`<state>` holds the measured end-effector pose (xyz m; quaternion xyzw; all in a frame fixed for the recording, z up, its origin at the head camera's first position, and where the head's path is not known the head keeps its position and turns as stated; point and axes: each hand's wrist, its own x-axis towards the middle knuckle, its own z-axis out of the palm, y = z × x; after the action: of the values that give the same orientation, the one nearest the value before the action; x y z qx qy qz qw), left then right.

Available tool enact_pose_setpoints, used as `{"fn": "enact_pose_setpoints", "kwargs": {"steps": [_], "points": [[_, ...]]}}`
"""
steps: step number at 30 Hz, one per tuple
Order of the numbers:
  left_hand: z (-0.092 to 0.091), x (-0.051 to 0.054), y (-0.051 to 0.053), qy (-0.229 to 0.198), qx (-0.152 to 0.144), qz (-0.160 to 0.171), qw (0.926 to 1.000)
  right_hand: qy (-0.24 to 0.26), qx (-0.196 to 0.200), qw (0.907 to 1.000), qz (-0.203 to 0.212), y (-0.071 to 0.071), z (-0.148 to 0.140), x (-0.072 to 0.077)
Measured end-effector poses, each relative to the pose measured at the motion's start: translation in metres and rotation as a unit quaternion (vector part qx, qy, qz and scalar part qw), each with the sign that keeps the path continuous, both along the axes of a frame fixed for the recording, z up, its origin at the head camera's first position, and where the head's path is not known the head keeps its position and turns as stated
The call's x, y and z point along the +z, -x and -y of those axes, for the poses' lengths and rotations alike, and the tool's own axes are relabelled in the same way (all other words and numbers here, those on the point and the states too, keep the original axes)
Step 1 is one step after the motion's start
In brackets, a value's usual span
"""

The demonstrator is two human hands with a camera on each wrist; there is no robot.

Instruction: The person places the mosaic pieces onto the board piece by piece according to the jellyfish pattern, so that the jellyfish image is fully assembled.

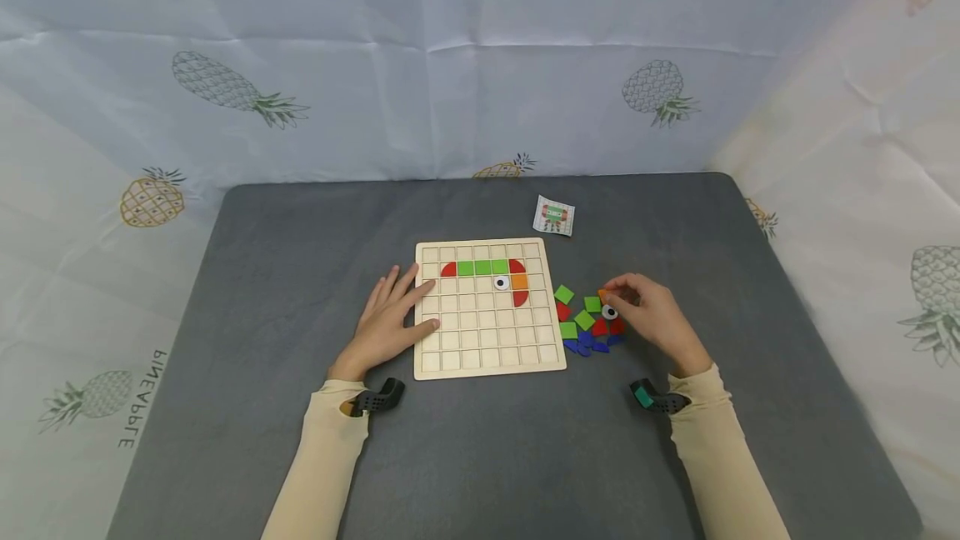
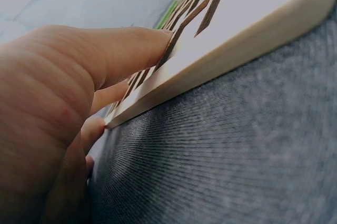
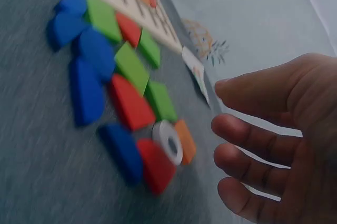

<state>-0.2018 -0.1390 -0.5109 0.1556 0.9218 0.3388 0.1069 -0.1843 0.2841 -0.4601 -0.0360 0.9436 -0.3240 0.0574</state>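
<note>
My left hand (image 1: 384, 327) rests at the left edge of a pale wooden grid board (image 1: 465, 348), its fingers spread and the thumb on top. On the board sit green squares (image 1: 482, 267), red rounded pieces (image 1: 520, 298), an orange square (image 1: 519, 282) and a white eye piece (image 1: 501, 282). Over the right side of a loose pile hovers my right hand (image 1: 651, 312), fingers bent and apart, with nothing between them in the right wrist view. Closest to it lie an orange piece (image 3: 185, 141) and a second eye piece (image 3: 168, 142).
The pile beside the board also holds green squares (image 3: 131, 67), red pieces (image 3: 129, 102) and several blue pieces (image 3: 87, 90). A small printed picture card (image 1: 554, 216) lies beyond the board. All of it rests on a dark grey table (image 1: 495, 448), with a pineapple-print cloth (image 1: 450, 107) behind.
</note>
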Motion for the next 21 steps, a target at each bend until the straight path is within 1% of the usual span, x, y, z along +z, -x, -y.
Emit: {"fn": "enact_pose_setpoints", "kwargs": {"steps": [4,11,15,21], "points": [[0.0,0.001,0.0,-0.002,0.001,0.002,1.0,-0.027,0.001,0.9996,0.004,-0.006,-0.005,-0.004],[0.001,0.001,0.0,-0.001,0.001,0.001,1.0,-0.076,0.028,0.9962,0.031,-0.011,-0.008,-0.009],[0.001,0.001,0.0,0.003,0.001,0.003,1.0,-0.089,0.027,0.9949,0.038,-0.012,-0.005,-0.011],[-0.001,0.001,0.0,0.006,0.001,0.007,1.0,-0.106,0.028,0.9934,0.033,-0.01,-0.001,-0.014]]}}
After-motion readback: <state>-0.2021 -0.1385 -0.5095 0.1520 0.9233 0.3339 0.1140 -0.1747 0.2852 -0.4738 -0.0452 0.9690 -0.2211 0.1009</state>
